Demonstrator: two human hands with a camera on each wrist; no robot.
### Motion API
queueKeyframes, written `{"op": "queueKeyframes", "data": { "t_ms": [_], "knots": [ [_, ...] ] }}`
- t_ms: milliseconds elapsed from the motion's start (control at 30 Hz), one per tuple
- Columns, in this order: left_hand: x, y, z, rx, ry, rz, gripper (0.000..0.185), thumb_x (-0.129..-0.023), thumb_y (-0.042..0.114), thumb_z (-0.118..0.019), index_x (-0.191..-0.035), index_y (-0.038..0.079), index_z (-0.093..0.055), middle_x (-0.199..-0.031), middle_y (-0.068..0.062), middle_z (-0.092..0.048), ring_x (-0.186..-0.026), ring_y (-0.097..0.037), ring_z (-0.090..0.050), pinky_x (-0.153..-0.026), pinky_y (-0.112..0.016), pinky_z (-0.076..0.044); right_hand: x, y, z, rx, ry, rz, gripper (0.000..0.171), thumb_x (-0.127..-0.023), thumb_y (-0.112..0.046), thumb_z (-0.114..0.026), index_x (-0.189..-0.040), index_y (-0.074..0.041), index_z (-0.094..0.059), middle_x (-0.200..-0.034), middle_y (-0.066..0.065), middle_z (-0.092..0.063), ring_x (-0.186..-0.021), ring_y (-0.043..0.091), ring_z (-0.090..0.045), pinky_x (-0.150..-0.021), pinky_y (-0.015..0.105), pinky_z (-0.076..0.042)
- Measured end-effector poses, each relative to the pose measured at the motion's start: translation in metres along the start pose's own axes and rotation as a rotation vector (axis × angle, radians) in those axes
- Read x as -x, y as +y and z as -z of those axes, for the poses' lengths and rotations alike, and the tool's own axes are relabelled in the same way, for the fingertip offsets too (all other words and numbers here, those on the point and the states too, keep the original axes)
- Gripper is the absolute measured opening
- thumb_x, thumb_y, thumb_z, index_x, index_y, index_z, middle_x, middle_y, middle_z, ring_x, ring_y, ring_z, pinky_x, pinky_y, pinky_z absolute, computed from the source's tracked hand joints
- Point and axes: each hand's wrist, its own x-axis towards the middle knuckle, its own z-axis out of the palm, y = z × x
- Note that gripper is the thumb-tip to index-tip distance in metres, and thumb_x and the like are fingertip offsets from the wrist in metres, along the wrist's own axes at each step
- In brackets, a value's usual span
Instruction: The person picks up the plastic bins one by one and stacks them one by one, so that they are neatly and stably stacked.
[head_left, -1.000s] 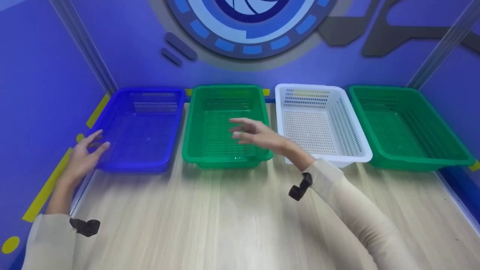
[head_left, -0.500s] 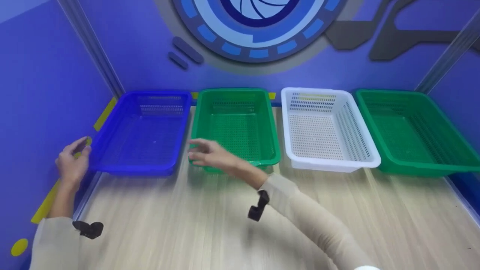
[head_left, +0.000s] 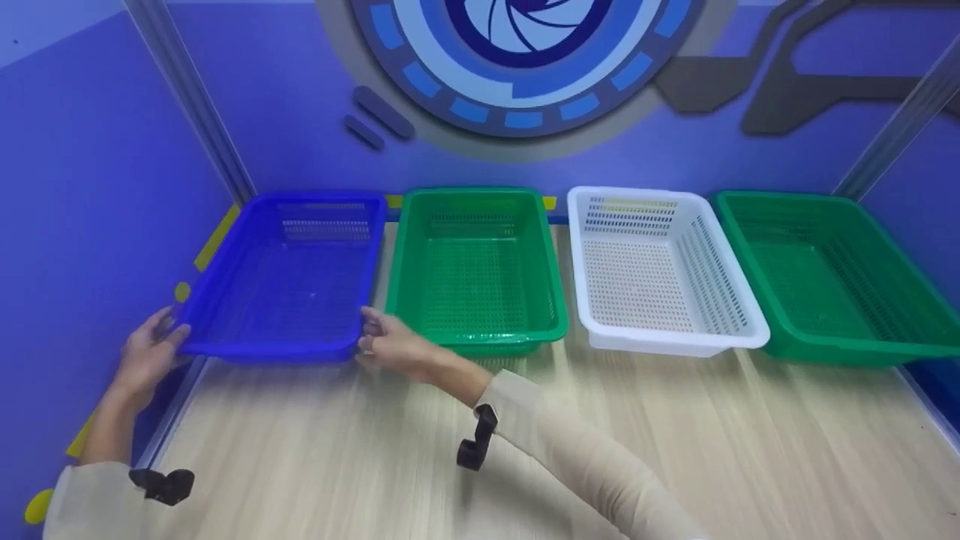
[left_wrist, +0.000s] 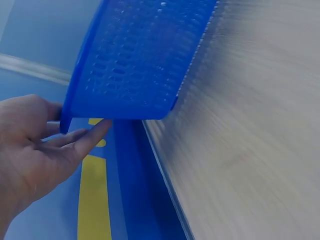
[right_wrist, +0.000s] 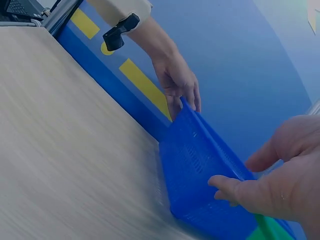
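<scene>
Gripping blue basket [head_left: 289, 277] at lower left, left hand [head_left: 146, 352] and right hand [head_left: 394, 346] clamped on opposite near corners; not lifted yet, looks like.

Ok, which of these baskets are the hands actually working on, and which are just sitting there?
In hand: blue basket, left hand at its near left corner, right hand at its near right corner.

Lying about: middle green basket, white basket, far-right green basket, all on the wooden table.
</scene>
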Motion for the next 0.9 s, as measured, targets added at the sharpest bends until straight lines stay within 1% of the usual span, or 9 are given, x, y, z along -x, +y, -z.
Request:
{"op": "queueKeyframes", "data": {
  "t_ms": [67, 167, 300, 367, 433, 533, 667, 767, 900],
  "knots": [
    [0.002, -0.003, 0.003, 0.104, -0.074, 0.019, 0.070, -0.102, 0.024, -0.039, -0.148, -0.007, 0.005, -0.151, -0.036, 0.004, -0.111, -0.012, -0.059, -0.082, -0.018, -0.053, -0.002, 0.003, -0.002, -0.058, -0.008, 0.012, 0.070, -0.090, 0.014, -0.035, -0.152, -0.007, -0.012, -0.152, 0.018, -0.030, -0.137, 0.028, -0.035, -0.110, 0.045, -0.034],
    [0.005, -0.007, 0.007, 0.212, -0.165, 0.053, 0.074, -0.102, 0.021, -0.041, -0.146, -0.008, 0.011, -0.150, -0.036, 0.009, -0.092, 0.009, -0.057, -0.084, -0.023, -0.054, -0.005, 0.006, -0.004, -0.103, -0.021, 0.028, 0.072, -0.088, 0.017, -0.033, -0.152, -0.010, -0.014, -0.147, 0.014, -0.039, -0.132, 0.025, -0.041, -0.110, 0.047, -0.033],
    [0.009, -0.011, 0.013, 0.336, -0.222, 0.078, 0.076, -0.102, 0.018, -0.044, -0.147, -0.004, 0.013, -0.145, -0.030, -0.014, -0.094, -0.002, -0.063, -0.087, -0.029, -0.053, -0.007, 0.007, -0.007, -0.151, -0.008, 0.029, 0.069, -0.086, 0.019, -0.033, -0.148, -0.008, -0.024, -0.117, 0.003, -0.055, -0.114, 0.017, -0.051, -0.109, 0.047, -0.034],
    [0.011, -0.013, 0.014, 0.434, -0.236, 0.071, 0.070, -0.100, 0.014, -0.046, -0.150, 0.000, 0.002, -0.137, -0.018, -0.032, -0.096, -0.009, -0.065, -0.088, -0.033, -0.053, -0.006, 0.006, -0.008, -0.179, 0.006, 0.015, 0.069, -0.084, 0.021, -0.032, -0.147, -0.007, -0.025, -0.097, -0.002, -0.050, -0.097, 0.012, -0.050, -0.107, 0.043, -0.037],
    [0.012, -0.015, 0.016, 0.539, -0.260, 0.045, 0.061, -0.099, 0.009, -0.047, -0.148, 0.003, -0.010, -0.127, -0.004, -0.044, -0.097, -0.013, -0.066, -0.088, -0.038, -0.053, -0.005, 0.005, -0.010, -0.207, 0.022, 0.013, 0.071, -0.083, 0.022, -0.031, -0.148, -0.005, -0.024, -0.090, -0.001, -0.042, -0.087, 0.013, -0.043, -0.105, 0.041, -0.038],
    [0.014, -0.017, 0.019, 0.671, -0.297, 0.003, 0.057, -0.099, 0.002, -0.044, -0.147, 0.004, -0.012, -0.120, 0.005, -0.051, -0.101, -0.018, -0.066, -0.087, -0.043, -0.053, -0.004, 0.002, -0.012, -0.236, 0.050, 0.018, 0.071, -0.084, 0.021, -0.033, -0.149, -0.003, -0.019, -0.111, 0.004, -0.052, -0.095, 0.015, -0.048, -0.107, 0.041, -0.038],
    [0.017, -0.016, 0.024, 0.781, -0.342, -0.029, 0.072, -0.100, -0.002, -0.038, -0.146, -0.003, 0.017, -0.120, 0.007, -0.056, -0.104, -0.019, -0.065, -0.084, -0.044, -0.054, -0.003, -0.002, -0.013, -0.256, 0.097, 0.017, 0.067, -0.088, 0.016, -0.041, -0.149, 0.000, -0.018, -0.140, 0.016, -0.043, -0.126, 0.027, -0.047, -0.108, 0.043, -0.037],
    [0.018, -0.017, 0.026, 0.843, -0.359, -0.039, 0.057, -0.100, -0.003, -0.037, -0.151, 0.005, -0.012, -0.119, 0.002, -0.063, -0.103, -0.022, -0.066, -0.083, -0.042, -0.055, -0.001, -0.007, -0.011, -0.259, 0.114, 0.004, 0.064, -0.089, 0.011, -0.049, -0.146, -0.001, -0.024, -0.137, 0.017, -0.045, -0.126, 0.031, -0.049, -0.105, 0.041, -0.042],
    [0.016, -0.019, 0.027, 0.878, -0.363, -0.077, 0.038, -0.100, -0.004, -0.036, -0.129, 0.009, -0.056, -0.122, -0.001, -0.065, -0.103, -0.025, -0.066, -0.083, -0.043, -0.055, 0.005, -0.014, -0.003, -0.264, 0.117, 0.027, 0.055, -0.087, 0.008, -0.054, -0.138, -0.001, -0.034, -0.129, 0.019, -0.052, -0.109, 0.026, -0.058, -0.101, 0.042, -0.045]
  ]
}}
